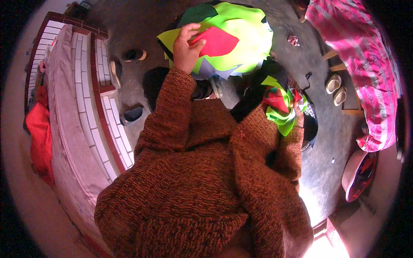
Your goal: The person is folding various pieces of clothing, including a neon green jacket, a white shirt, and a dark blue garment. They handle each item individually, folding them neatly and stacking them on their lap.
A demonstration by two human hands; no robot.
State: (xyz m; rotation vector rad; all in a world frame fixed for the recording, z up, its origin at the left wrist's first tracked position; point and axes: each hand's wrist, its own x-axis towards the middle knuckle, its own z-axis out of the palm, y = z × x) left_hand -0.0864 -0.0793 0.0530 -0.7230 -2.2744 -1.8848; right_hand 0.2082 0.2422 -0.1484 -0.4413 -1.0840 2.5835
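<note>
Left fingers (189, 32) pinched the red piece (220, 42) at its edge, leaving most exposed; right fingers (298, 112) clutched a green-and-red bundle (279, 112), seemingly containing it!

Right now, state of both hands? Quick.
Left hand: closed, thumb and fingers pinching a red piece.
Right hand: closed, holding a bundle of green and red pieces.

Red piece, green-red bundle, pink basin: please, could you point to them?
Red piece (220, 41), head view: its flat middle.
Green-red bundle (280, 116), head view: a green fold.
Pink basin (349, 174), head view: its pale side.
</note>
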